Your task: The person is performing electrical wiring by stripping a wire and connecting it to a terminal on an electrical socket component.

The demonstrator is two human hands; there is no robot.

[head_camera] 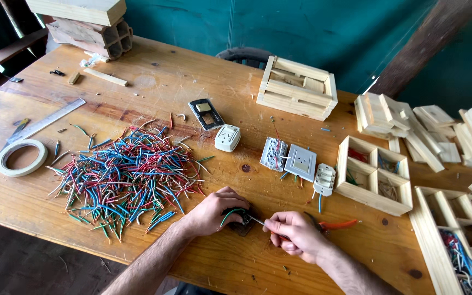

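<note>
Head view, wooden work table (154,87). Item in hand: a small dark socket module (243,222) with a green wire (228,214) looped from it, lying on the table at the near edge, just right of the heap of cut coloured wires (127,177). Left hand (214,210) closed over the module, fingers clamped on its body, pinning it to the table. Right hand (296,235) closed round a thin screwdriver (258,221), tip at the module; red-handled pliers (337,224) lie partly under that hand. Handling, as judged: the module looks light, rigid and small, likely to skid, best held by its side edges; the wire is thin and pliable, best pinched close to its terminal. Beyond the heap's right edge: white socket insert (227,137), dark faceplate (206,113), grey socket (300,162). Left of the heap: tape roll (21,157), steel ruler (34,127). Far right of the heap: compartmented wooden tray (375,175).
</note>
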